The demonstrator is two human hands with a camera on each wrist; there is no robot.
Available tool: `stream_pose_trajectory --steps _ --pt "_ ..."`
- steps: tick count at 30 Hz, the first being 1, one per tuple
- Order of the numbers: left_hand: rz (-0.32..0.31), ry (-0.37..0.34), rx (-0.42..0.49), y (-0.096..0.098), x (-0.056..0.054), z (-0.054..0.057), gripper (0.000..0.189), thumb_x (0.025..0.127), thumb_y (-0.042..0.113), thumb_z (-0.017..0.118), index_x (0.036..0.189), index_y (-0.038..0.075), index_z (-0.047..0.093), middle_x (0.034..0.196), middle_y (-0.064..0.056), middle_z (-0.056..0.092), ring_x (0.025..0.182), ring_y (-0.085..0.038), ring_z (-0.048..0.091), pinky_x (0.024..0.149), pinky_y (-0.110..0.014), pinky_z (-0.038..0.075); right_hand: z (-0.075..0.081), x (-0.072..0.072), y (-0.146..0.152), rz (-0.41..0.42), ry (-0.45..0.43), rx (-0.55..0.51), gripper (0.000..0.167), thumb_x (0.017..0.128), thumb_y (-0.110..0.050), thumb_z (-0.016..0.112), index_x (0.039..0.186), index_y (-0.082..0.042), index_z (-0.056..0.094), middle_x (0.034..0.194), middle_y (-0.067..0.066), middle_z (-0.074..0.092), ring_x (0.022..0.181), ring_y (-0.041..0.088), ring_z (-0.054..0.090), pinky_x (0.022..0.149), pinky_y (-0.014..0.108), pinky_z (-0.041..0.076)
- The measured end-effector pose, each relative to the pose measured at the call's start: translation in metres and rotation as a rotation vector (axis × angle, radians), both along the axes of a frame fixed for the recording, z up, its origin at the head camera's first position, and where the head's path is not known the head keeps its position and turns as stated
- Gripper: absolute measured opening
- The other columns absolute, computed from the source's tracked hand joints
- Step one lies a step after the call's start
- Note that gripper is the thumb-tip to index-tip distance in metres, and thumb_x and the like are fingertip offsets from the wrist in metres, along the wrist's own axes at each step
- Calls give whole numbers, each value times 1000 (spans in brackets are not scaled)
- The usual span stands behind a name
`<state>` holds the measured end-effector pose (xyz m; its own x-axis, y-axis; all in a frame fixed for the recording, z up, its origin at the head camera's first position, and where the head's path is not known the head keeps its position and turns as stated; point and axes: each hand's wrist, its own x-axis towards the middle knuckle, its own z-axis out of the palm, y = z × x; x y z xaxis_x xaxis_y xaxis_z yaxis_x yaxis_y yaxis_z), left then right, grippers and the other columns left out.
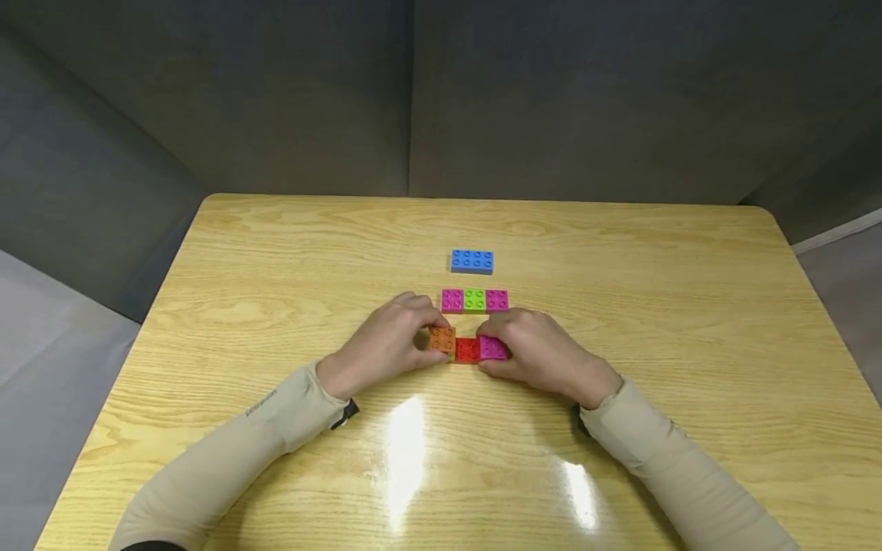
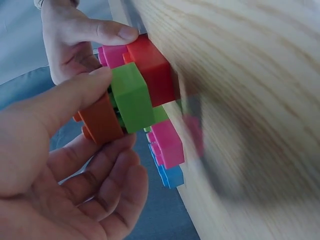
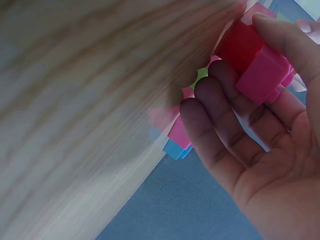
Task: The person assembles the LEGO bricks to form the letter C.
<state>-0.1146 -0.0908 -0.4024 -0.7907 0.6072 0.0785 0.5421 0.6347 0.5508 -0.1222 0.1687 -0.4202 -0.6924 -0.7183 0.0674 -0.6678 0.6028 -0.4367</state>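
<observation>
From above, the left hand (image 1: 389, 337) pinches an orange toy brick (image 1: 442, 338) and the right hand (image 1: 544, 353) a pink brick (image 1: 492, 348), with a red brick (image 1: 467, 350) between, on the table (image 1: 620, 268) or barely above it, I can't tell. The left wrist's view shows a green brick (image 2: 132, 97) beneath the orange, all seemingly light, stiff plastic. In the right's, smooth walls could slip; I'd grip opposite flat sides.
</observation>
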Motion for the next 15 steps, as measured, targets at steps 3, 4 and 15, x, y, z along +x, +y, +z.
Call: stream_pose_trajectory --steps 3,4,15 --pt "1 9 8 0 0 0 39 85 18 96 117 1 80 105 -5 74 98 -23 62 86 -34 55 0 0 0 0 -3 -2 26 89 -18 93 105 -3 78 100 5 77 86 18 68 77 40 59" --pt "0 12 12 0 0 -1 39 85 18 96 117 1 80 104 -5 74 97 -23 62 86 -33 55 0 0 0 0 -4 -2 26 89 -18 93 105 -3 78 101 5 77 87 18 68 78 40 59" --pt "-15 46 4 2 -1 -2 39 83 18 98 114 1 81 107 -8 77 104 -24 67 95 -37 57 0 0 0 5 -8 -2 27 89 -18 94 104 -3 78 100 5 77 82 16 66 74 38 58"
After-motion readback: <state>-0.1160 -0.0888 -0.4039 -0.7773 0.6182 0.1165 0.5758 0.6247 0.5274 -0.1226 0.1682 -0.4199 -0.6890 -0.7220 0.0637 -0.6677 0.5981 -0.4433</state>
